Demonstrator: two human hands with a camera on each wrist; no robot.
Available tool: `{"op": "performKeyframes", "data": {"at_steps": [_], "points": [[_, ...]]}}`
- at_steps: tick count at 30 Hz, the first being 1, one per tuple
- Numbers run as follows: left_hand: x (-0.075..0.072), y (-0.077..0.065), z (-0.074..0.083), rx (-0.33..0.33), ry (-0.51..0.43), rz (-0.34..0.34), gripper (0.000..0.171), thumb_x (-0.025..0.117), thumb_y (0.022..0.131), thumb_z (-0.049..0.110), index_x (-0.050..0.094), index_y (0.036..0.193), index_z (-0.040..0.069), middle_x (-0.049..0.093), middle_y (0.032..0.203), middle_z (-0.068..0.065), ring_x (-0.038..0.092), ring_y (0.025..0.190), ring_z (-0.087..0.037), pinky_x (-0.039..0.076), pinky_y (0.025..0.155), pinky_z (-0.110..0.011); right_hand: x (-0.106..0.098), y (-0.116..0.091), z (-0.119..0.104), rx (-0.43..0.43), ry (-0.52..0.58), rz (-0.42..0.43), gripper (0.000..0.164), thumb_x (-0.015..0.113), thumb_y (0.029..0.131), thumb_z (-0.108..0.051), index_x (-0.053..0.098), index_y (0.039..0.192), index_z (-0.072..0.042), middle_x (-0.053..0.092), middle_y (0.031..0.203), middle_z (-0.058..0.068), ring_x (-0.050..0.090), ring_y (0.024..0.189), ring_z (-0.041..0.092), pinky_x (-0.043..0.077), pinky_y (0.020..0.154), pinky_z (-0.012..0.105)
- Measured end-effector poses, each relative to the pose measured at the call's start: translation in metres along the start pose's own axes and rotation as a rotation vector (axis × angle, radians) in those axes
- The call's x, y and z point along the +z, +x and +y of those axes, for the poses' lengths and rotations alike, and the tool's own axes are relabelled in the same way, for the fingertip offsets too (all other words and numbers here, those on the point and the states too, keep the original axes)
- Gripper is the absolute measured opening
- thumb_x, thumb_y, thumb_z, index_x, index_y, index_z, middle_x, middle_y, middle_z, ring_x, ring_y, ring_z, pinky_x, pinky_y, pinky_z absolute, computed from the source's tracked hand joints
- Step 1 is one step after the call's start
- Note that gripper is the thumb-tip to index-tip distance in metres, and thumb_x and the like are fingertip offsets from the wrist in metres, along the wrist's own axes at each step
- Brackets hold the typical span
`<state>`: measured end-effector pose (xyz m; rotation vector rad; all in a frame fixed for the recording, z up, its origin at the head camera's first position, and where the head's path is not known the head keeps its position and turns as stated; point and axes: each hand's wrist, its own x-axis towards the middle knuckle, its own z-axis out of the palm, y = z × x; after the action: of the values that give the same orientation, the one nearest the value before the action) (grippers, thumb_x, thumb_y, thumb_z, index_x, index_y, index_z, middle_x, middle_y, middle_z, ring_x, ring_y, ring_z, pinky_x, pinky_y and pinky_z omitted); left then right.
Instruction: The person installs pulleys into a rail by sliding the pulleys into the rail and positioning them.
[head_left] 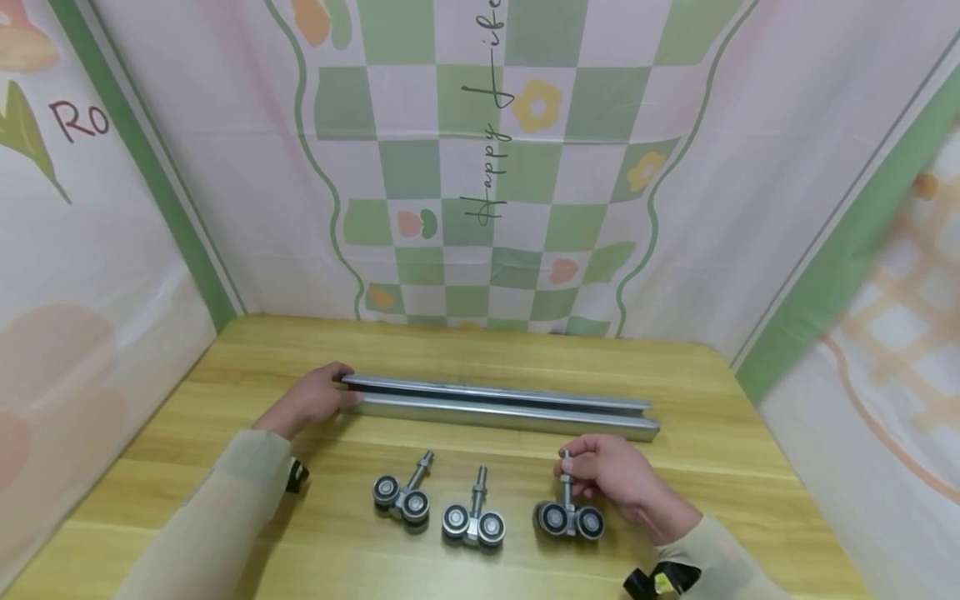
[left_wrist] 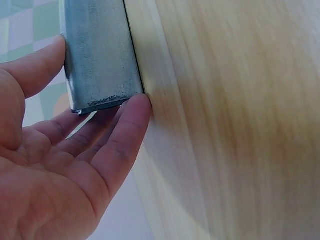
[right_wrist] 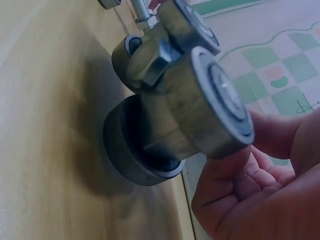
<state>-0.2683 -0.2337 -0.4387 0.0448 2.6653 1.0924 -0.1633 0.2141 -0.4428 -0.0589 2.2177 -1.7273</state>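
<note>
My left hand (head_left: 311, 398) holds the left end of a long metal channel rail (head_left: 510, 417), which lies across the table with its slot showing. In the left wrist view the thumb (left_wrist: 45, 67) presses one side of the rail (left_wrist: 102, 55), and the fingers (left_wrist: 122, 137) curl about its end. My right hand (head_left: 618, 477) pinches the upright threaded bolt of a four-wheeled roller trolley (head_left: 568, 520), in front of the rail's right end. Close up in the right wrist view, the trolley's wheels (right_wrist: 207, 100) partly hide the curled fingers (right_wrist: 220, 190).
Two more roller trolleys, a left one (head_left: 402, 500) and a middle one (head_left: 474, 523), stand in front of the rail with their bolts up. The wooden table (head_left: 322, 533) ends at a printed checkered curtain (head_left: 465, 167), with more curtains at both sides.
</note>
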Motion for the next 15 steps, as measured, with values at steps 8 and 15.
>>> {"op": "performKeyframes", "data": {"at_steps": [8, 15], "points": [[-0.0002, -0.0006, 0.0002, 0.000, 0.006, 0.002, 0.069, 0.067, 0.095, 0.036, 0.041, 0.148, 0.001, 0.038, 0.151, -0.026, 0.037, 0.134, -0.047, 0.032, 0.107, -0.063, -0.0016, -0.0001, -0.0033, -0.009, -0.007, 0.036, 0.021, 0.064, 0.093, -0.001, 0.057, 0.109, 0.011, 0.071, 0.095, 0.017, 0.065, 0.069, 0.027, 0.054, 0.057, 0.033], [0.0000, -0.0003, 0.0002, 0.002, 0.011, 0.002, 0.068, 0.067, 0.095, 0.036, 0.041, 0.148, 0.001, 0.038, 0.151, -0.027, 0.037, 0.134, -0.048, 0.032, 0.106, -0.063, 0.0003, -0.0018, -0.0070, -0.019, -0.016, 0.072, 0.019, 0.064, 0.093, 0.003, 0.058, 0.109, 0.011, 0.071, 0.096, 0.019, 0.067, 0.076, 0.028, 0.058, 0.063, 0.037]]}}
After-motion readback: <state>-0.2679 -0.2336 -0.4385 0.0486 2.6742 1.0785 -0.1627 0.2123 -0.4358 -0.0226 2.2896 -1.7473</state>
